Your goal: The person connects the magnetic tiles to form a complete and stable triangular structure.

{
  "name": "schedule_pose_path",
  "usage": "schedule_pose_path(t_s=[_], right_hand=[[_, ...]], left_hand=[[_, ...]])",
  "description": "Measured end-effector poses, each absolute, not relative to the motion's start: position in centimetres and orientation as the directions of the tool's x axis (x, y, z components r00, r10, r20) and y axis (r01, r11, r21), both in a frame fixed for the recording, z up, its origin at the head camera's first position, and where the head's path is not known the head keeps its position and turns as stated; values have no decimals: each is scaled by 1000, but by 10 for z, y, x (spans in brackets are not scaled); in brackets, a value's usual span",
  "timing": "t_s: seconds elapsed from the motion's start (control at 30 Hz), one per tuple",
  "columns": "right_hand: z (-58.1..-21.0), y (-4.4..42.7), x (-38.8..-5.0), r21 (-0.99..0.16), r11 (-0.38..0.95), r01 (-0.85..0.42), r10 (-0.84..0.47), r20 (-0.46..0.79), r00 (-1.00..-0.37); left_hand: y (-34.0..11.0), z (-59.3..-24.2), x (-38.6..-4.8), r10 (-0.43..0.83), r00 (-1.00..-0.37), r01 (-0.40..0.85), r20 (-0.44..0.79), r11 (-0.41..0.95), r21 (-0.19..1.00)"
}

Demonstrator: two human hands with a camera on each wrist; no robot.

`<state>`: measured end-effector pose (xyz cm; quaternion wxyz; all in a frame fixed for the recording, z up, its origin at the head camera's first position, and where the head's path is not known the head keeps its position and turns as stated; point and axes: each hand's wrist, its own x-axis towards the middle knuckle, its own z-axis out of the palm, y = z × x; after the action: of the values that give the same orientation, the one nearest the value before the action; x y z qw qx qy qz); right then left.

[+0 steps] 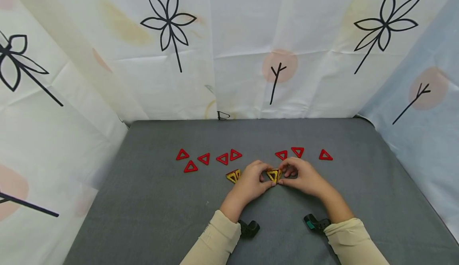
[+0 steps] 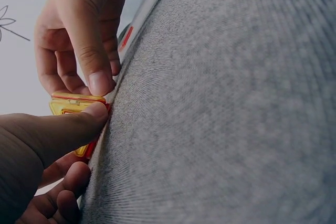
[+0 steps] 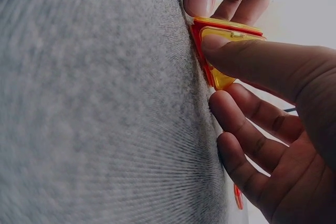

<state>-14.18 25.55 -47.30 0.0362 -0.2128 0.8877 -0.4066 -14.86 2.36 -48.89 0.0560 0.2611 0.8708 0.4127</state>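
Note:
Between the two hands stands a small assembly of yellow and red triangle tiles (image 1: 274, 175), with a red tile at its base on the cloth. My left hand (image 1: 251, 179) holds it from the left, its thumb on a yellow side in the left wrist view. From the right, my right hand (image 1: 303, 177) pinches it, thumb lying across a yellow tile (image 3: 227, 78) in the right wrist view. A second yellow and red triangle piece (image 1: 233, 175) sits just left of the left hand, partly covered by it. The far sides of the held assembly are hidden by fingers.
Several loose red triangle tiles (image 1: 222, 159) lie at the back left of the grey cloth-covered table (image 1: 150, 217). Others, including a red triangle (image 1: 325, 155), lie beyond the right hand. A patterned white curtain (image 1: 244, 30) borders the table's back and sides.

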Motion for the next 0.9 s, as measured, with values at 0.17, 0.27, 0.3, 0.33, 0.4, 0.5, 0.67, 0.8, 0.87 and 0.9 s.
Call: schedule_pose_path(t_s=[0.17, 0.27, 0.3, 0.33, 0.4, 0.5, 0.67, 0.8, 0.87, 0.9], right_hand=[[-473, 255, -142, -733, 580, -356, -409, 116, -905], [-473, 255, -141, -727, 587, -356, -407, 116, -906], [-472, 255, -141, -726, 588, -355, -406, 115, -907], [-472, 254, -141, -725, 591, -354, -404, 114, -908], [-472, 254, -140, -722, 595, -352, -403, 111, -908], [-471, 253, -141, -722, 594, -355, -407, 110, -907], [-472, 253, -142, -723, 592, -355, -411, 107, -905], [-473, 256, -142, -728, 589, -351, -408, 107, -907], [-473, 258, -142, -731, 586, -349, -409, 104, -906], [-473, 259, -141, -734, 584, -347, -410, 102, -906]], left_hand=[[24, -489, -149, 502, -857, 411, 117, 529, 742], [24, -488, -149, 501, -858, 410, 115, 532, 741], [24, -488, -149, 501, -858, 409, 113, 533, 741], [24, -487, -148, 500, -859, 406, 110, 535, 741], [24, -487, -148, 497, -861, 401, 103, 540, 740], [23, -487, -147, 494, -864, 396, 99, 544, 740], [21, -487, -147, 497, -862, 397, 101, 537, 744], [21, -487, -147, 505, -857, 399, 98, 533, 746], [21, -486, -147, 507, -857, 397, 91, 538, 744], [22, -485, -146, 510, -856, 398, 87, 541, 741]])
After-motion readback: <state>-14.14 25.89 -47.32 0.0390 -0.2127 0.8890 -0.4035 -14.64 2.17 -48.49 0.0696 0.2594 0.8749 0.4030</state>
